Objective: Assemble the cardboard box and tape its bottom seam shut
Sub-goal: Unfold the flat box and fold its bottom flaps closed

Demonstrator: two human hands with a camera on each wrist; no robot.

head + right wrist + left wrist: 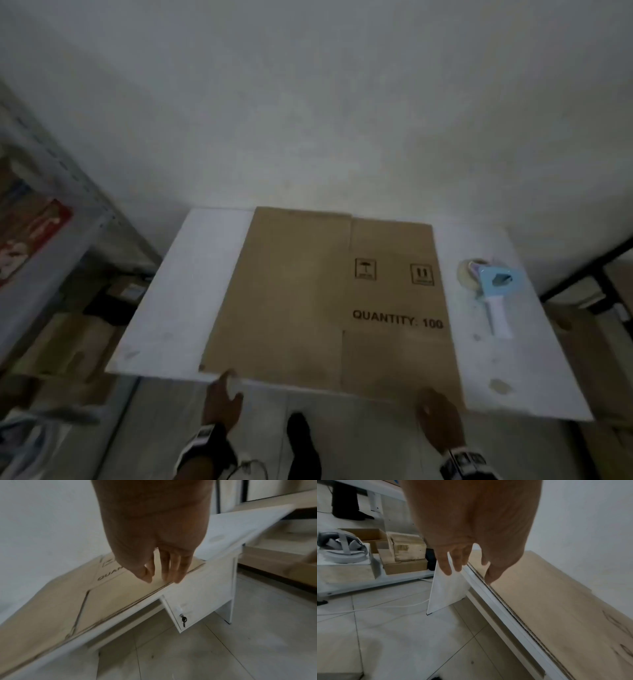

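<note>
A flattened brown cardboard box [308,308] printed "QUANTITY: 100" lies flat on the white table [178,291], its near edge level with the table's front edge. My left hand [227,383] is at the box's near-left edge; in the left wrist view the thumb [489,577] touches the cardboard [547,601] while the fingers [450,568] hang straight below the table edge. My right hand [433,402] hovers at the near-right edge with fingers [173,577] straight over the cardboard [68,601]. A light-blue tape dispenser [493,287] lies on the table right of the box.
A metal shelf rack [51,240] stands left, with cardboard boxes [406,555] and a white headset [340,547] low beside it. Under the table's right side is a cabinet door with a key [183,619]. More boxes [589,342] sit right. My shoe [301,438] is on the tiled floor.
</note>
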